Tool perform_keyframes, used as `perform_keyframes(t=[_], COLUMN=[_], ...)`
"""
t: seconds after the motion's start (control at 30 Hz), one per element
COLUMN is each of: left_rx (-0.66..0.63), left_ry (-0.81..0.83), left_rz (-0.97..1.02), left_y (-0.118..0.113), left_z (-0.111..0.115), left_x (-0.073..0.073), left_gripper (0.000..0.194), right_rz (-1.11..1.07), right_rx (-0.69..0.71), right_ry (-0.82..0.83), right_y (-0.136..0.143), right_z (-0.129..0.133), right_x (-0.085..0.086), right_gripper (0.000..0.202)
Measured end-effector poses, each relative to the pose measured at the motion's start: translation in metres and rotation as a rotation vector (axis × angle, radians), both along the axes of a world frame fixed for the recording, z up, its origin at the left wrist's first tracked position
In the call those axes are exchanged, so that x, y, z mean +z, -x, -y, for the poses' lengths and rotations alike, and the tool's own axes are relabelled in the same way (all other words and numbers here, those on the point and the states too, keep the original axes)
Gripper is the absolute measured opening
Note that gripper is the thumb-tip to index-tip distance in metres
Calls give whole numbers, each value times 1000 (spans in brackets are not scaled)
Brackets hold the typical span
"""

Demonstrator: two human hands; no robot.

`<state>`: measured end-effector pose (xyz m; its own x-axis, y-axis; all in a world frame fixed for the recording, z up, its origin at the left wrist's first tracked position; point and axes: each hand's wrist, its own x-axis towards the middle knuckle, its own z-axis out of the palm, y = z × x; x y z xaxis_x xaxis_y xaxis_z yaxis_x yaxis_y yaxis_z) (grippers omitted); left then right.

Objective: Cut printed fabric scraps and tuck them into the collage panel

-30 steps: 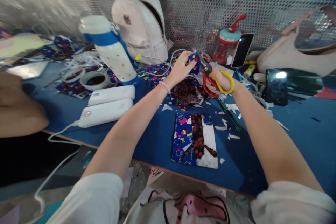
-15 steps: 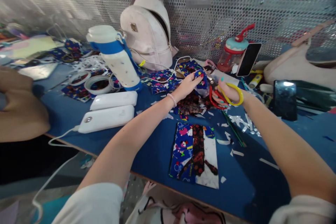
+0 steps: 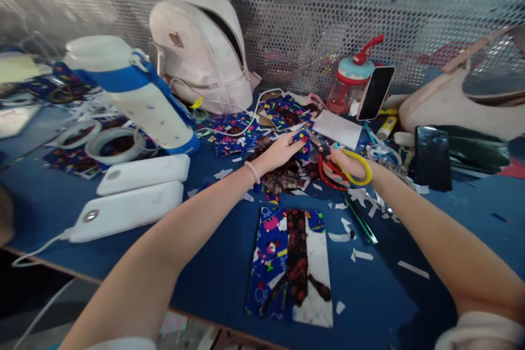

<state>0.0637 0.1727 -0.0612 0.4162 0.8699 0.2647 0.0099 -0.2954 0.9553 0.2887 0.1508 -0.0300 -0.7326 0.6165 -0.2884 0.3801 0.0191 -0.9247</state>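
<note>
Between the fingers of my left hand is a small piece of blue patterned fabric. My right hand grips scissors with one yellow and one red handle loop. The metal blades point up and left, at the right edge of the blue fabric; whether they are apart is hard to tell. Beneath both hands lie dark brown fabric scraps and bits of white paper. Nearer to me a flat panel lies on the table, covered partly in blue patterned fabric, with a dark tree-like shape across its middle.
At left stand a white-and-blue bottle, tape rolls and two white power banks with a cable. A white backpack leans on the mesh wall. At right are a cup, phones, a handbag and green strips.
The view has shifted right and closer to the table. The scissors' blades now show clearly beside the blue fabric. The other person's arm at left has mostly left the view.
</note>
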Motion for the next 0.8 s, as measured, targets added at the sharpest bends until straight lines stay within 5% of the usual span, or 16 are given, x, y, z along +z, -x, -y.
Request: perform_keyframes(t=[0.8], left_rx=[-2], left_ry=[-82], left_rz=[-48], left_y=[4], left_z=[4], left_x=[2], left_gripper=[45], right_rz=[-22], right_rx=[-64], right_ry=[-37], right_y=[4], right_z=[7], right_x=[3], right_gripper=[74])
